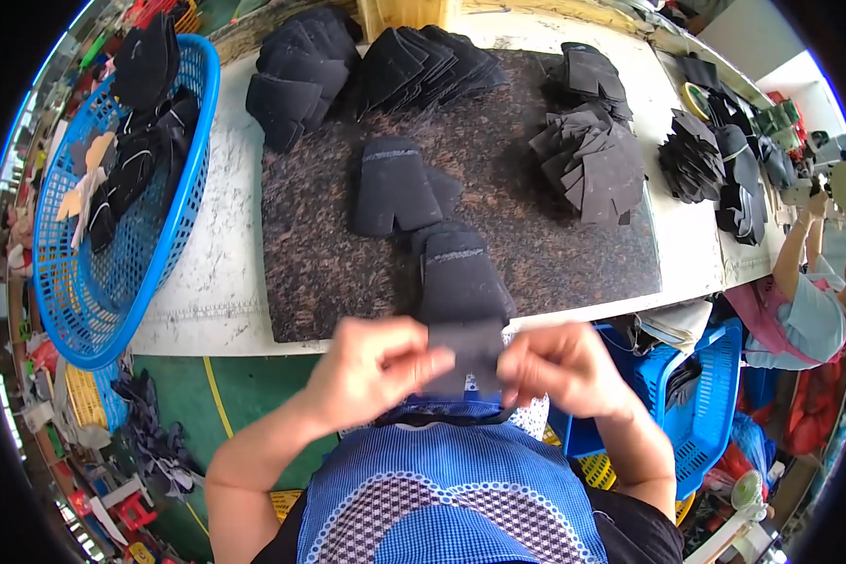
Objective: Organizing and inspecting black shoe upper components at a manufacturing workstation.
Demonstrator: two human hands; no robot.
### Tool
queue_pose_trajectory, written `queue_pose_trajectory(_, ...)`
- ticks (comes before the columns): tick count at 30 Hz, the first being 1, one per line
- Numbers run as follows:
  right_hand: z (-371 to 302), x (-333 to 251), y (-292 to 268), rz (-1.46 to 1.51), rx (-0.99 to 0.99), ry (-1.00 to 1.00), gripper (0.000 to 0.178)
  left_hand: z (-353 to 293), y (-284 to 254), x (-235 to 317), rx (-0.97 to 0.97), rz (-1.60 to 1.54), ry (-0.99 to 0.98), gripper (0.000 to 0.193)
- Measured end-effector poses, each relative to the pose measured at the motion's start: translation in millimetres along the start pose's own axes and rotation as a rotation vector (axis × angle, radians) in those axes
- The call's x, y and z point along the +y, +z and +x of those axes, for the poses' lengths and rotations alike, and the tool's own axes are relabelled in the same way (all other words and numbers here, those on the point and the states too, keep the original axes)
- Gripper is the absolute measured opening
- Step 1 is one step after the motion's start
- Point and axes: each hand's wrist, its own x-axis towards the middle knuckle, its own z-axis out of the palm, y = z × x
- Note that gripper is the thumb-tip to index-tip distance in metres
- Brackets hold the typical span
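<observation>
1. Two hands work just above the person's blue checked apron: the left hand and right hand each pinch one side of a dark grey fabric piece, stretched flat between the fingertips, likely so its face and edges can be seen.
2. Just beyond it, at the near edge of the table, a small stack of like pieces lies within easy reach on a dark speckled slab, which gives a firm, flat bed.
3. Farther in, another piece with a pale stitched band lies flat beside the stack.
4. Along the far edge of the slab, fanned piles of black cut pieces overlap like cards, probably so single pieces lift off easily; more piles sit to the right.
5. A blue basket on the table's left end holds loose dark and tan scraps.
6. At right, below the table, stands a blue crate; beyond it another person sits at a separate station.
</observation>
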Motion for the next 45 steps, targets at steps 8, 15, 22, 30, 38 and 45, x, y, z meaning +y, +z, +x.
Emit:
queue_pose_trajectory(8, 37.9, -2.3, -9.5, -0.387, 0.253, -0.073, 0.025, 42.7, -7.4, -23.0, 0.022, -0.084, -0.161, 0.028)
queue_pose_trajectory(15, 44.1, 3.2, -10.7, -0.398, 0.29, -0.113, 0.025, 45.0, -7.6, -31.2, 0.015, -0.216, -0.17, 0.028)
queue_pose_trajectory(22, 45.4, -6.7, -6.3, -0.79, 0.4, -0.291, 0.037, 41.0, 6.3, -30.4, 0.305, 0.688, 0.601, 0.026)
queue_pose_trajectory(30, 149.3, -70.8, -3.3, -0.926, 0.371, -0.911, 0.028, 40.0, -41.4, -14.0, 0.592, 0.221, 0.419, 0.013)
queue_pose_trajectory(38, 186.1, -59.7, -7.6, -1.206, 0.232, -0.978, 0.014, 9.2, -71.3, -47.5, 0.604, 0.331, 0.353, 0.011)
queue_pose_trajectory(45, 196.4, -72.8, -14.2, -0.723, 0.272, -0.587, 0.019, 64.4, -58.2, -59.5, 0.491, 0.801, 0.734, 0.02)
